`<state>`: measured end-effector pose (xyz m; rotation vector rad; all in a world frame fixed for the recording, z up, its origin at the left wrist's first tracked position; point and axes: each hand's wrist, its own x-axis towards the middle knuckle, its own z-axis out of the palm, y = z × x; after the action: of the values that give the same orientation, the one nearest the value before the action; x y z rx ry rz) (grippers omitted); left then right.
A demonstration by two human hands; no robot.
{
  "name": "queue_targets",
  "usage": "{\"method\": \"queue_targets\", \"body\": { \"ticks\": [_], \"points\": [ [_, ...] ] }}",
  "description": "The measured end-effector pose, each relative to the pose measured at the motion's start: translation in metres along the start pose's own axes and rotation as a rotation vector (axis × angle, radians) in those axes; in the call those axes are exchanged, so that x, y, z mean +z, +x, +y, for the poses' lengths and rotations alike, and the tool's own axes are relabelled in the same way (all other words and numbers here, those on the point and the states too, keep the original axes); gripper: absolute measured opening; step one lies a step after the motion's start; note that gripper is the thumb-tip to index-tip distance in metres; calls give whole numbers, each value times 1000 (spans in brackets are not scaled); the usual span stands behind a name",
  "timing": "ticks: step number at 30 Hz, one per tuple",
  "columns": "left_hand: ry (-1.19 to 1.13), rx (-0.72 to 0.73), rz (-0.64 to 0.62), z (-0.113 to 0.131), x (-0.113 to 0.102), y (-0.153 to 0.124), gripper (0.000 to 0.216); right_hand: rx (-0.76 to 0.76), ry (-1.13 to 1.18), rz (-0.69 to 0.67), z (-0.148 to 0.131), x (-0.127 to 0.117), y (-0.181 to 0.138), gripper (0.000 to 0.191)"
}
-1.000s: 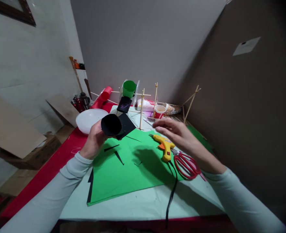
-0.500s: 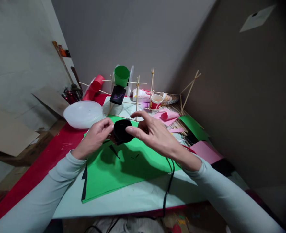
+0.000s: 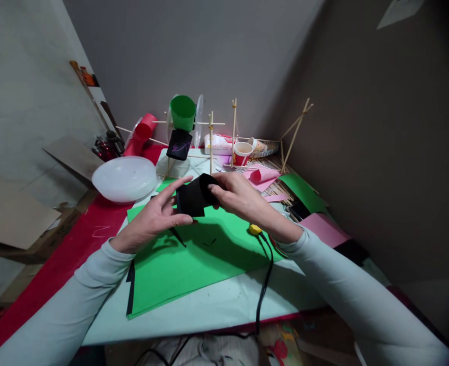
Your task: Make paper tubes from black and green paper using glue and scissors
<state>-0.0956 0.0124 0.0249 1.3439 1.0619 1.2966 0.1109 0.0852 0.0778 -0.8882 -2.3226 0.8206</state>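
Observation:
Both my hands hold a rolled black paper tube (image 3: 193, 195) above a green sheet (image 3: 193, 254) on the table. My left hand (image 3: 153, 216) pinches its near lower edge with thumb and fingers spread. My right hand (image 3: 239, 195) grips the tube's far end from the right. Small black paper scraps (image 3: 178, 236) lie on the green sheet below. The yellow glue gun (image 3: 255, 229) peeks out under my right wrist, its black cord (image 3: 264, 284) running toward me.
A white bowl (image 3: 125, 178) sits at the left. Behind stand a stick frame (image 3: 211, 137) with green cup (image 3: 182, 112), red cup (image 3: 144, 129) and a black cup (image 3: 179, 144), a paper cup (image 3: 242, 152), and pink paper (image 3: 264, 175). Walls close in at back and right.
My right hand came from over the glue gun to the black tube and now grips its end. The tube moved right and lower, turned sideways. The view shifted down.

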Motion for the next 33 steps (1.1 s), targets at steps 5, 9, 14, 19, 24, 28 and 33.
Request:
{"method": "queue_targets", "body": {
  "ticks": [5,9,14,19,24,28,33],
  "points": [
    [-26,-57,-13,-6,3,2,59,-24,8,-71,-2,2,2,25],
    [-28,-48,17,-8,3,4,59,-12,-8,-75,-1,4,3,25],
    [-23,-56,31,-8,6,3,61,-19,20,-60,-3,4,0,29],
    [-7,-68,49,-4,8,0,53,4,183,33,-2,-12,-13,43],
    [1,-70,80,-5,6,-3,49,92,249,72,15,-14,-26,40],
    [23,-37,117,-8,5,-4,45,78,118,-128,25,12,-33,56],
    [57,9,178,-6,4,-5,45,-34,90,-104,27,25,-37,42]
  ]
}}
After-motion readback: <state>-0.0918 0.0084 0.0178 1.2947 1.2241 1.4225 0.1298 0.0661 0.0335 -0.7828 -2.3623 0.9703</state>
